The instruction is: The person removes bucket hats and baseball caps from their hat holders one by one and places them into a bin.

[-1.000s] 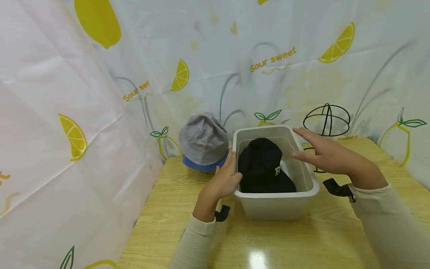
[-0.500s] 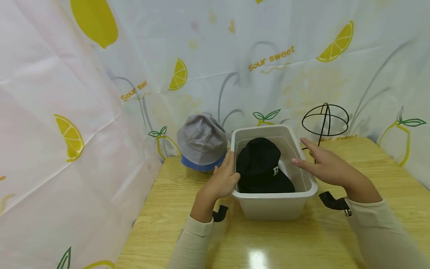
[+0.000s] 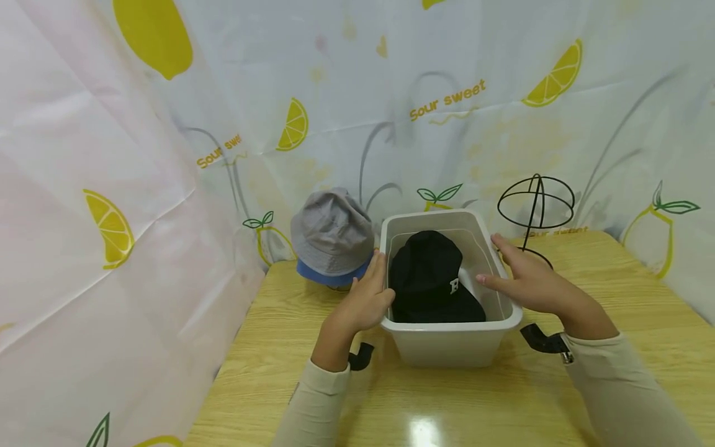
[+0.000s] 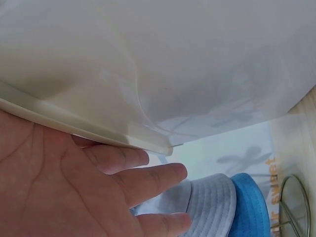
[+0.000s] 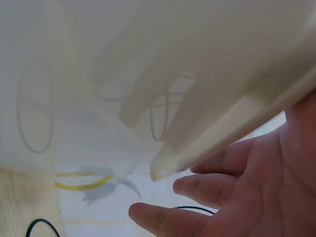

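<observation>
A white plastic bin (image 3: 449,346) stands on the table with a black cap (image 3: 426,273) inside, a white letter on its front. My left hand (image 3: 364,303) lies along the bin's left rim, fingers straight and pointing away from me. In the left wrist view, the left palm (image 4: 59,182) is under the rim's lip, against the outer side. At the right rim is my right hand (image 3: 533,279), its fingers extended outside the bin and the thumb reaching over the rim. The right wrist view has the right fingers (image 5: 207,190) spread loosely just below the rim.
Left of the bin, a grey bucket hat (image 3: 333,233) sits over a blue hat (image 3: 318,274) on a stand. Behind my right hand stands a black wire hat stand (image 3: 536,208). The wooden table (image 3: 424,403) backs onto a lemon-print curtain (image 3: 346,81).
My right hand has come nearer to me along the bin's right rim, leaving more of the wire stand visible. My left hand has stayed at the left rim. The head view has shifted slightly.
</observation>
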Demonstrator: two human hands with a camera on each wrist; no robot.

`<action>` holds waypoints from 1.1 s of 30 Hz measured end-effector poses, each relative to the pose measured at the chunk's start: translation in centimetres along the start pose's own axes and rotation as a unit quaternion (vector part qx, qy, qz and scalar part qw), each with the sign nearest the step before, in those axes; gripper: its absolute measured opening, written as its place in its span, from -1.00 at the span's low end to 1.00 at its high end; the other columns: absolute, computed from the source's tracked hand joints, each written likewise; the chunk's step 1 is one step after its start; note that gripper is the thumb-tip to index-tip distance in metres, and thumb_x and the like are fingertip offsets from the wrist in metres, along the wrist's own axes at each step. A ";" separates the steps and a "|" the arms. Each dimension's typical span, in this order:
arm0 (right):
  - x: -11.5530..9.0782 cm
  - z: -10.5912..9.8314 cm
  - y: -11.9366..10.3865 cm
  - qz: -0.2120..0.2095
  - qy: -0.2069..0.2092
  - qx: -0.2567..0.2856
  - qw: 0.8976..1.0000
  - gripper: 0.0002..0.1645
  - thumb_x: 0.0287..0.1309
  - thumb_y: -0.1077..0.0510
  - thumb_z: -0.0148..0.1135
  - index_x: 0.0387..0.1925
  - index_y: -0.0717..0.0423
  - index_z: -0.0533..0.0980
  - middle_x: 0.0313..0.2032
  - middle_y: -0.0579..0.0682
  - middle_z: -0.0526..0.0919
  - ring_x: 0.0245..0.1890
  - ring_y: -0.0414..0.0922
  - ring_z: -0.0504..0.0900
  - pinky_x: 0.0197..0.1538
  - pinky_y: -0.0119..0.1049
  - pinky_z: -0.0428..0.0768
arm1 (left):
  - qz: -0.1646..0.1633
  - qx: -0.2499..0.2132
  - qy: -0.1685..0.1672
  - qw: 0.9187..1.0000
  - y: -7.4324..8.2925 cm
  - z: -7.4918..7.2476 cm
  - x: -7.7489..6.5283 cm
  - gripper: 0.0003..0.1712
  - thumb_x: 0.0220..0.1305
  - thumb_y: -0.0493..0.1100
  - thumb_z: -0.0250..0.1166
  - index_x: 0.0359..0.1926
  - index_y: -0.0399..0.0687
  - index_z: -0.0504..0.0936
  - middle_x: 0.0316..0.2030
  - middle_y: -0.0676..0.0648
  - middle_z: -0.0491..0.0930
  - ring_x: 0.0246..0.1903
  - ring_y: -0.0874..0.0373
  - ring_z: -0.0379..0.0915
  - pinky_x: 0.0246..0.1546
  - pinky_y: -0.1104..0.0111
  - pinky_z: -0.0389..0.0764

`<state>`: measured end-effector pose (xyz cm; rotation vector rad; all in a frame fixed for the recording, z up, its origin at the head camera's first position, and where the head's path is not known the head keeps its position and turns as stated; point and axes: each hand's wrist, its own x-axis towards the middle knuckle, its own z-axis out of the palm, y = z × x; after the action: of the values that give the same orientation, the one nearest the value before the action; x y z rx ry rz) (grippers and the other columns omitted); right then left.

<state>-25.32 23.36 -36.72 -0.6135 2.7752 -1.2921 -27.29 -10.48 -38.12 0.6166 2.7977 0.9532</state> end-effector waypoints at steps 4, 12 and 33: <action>0.2 0.3 0.2 -0.002 -0.015 -0.001 1.000 0.19 0.41 -0.07 0.28 0.67 0.15 -0.28 0.49 0.47 0.20 0.23 0.43 0.54 -0.05 0.21 0.71 | -0.003 -0.005 -0.002 1.000 0.0 -0.1 -0.1 -0.08 0.44 -0.08 -0.13 0.67 -0.05 -0.36 0.66 0.04 -0.51 0.65 0.11 -0.52 0.55 -0.24 -0.39; 0.6 0.3 0.0 0.015 -0.045 -0.002 0.999 0.16 0.41 0.14 0.19 0.64 0.21 -0.41 0.62 0.30 -0.47 0.57 0.47 -0.21 0.40 0.49 0.13 | -0.005 -0.008 0.001 1.000 0.2 -0.3 -0.3 -0.08 0.45 -0.09 -0.12 0.67 -0.06 -0.36 0.66 0.03 -0.51 0.65 0.12 -0.52 0.54 -0.26 -0.37; 0.5 0.5 0.1 0.021 -0.034 -0.047 0.998 0.05 0.36 0.27 0.03 0.62 0.35 -0.35 0.59 0.47 -0.20 0.45 0.51 0.18 0.26 0.41 0.43 | -0.002 -0.006 -0.004 1.000 0.1 0.0 -0.1 -0.08 0.45 -0.08 -0.14 0.67 -0.02 -0.37 0.65 0.07 -0.54 0.64 0.16 -0.56 0.54 -0.25 -0.40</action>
<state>-25.71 22.93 -37.06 -0.5896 2.7898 -1.1168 -27.22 -10.46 -38.09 0.6124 2.7827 0.9632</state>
